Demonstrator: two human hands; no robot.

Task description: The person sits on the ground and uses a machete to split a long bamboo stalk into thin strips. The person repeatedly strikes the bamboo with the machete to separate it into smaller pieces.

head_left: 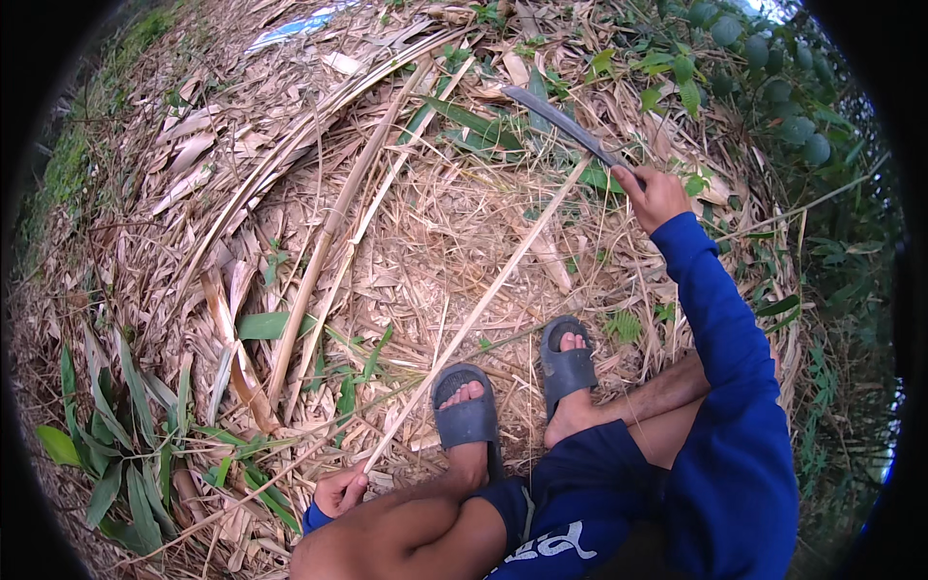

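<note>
My left hand point(340, 491), low by my left knee, is closed on the near end of a long, thin, pale strip of split cane or bamboo point(483, 302). The strip slants up to the right, past my left sandal. Its far end reaches the machete point(561, 121) near the base of the blade; whether the two touch I cannot tell. My right hand point(658, 197) is wrapped round the machete's handle, arm stretched forward. The dark, slightly curved blade points up and left over the leaf litter.
Dry leaves and husks point(416, 232) cover the ground. Long dry stalks point(338, 222) lie to the left. A green leafy plant point(130, 445) grows at lower left, and bushes point(773, 87) stand at right. My sandals point(467, 422) are between the hands.
</note>
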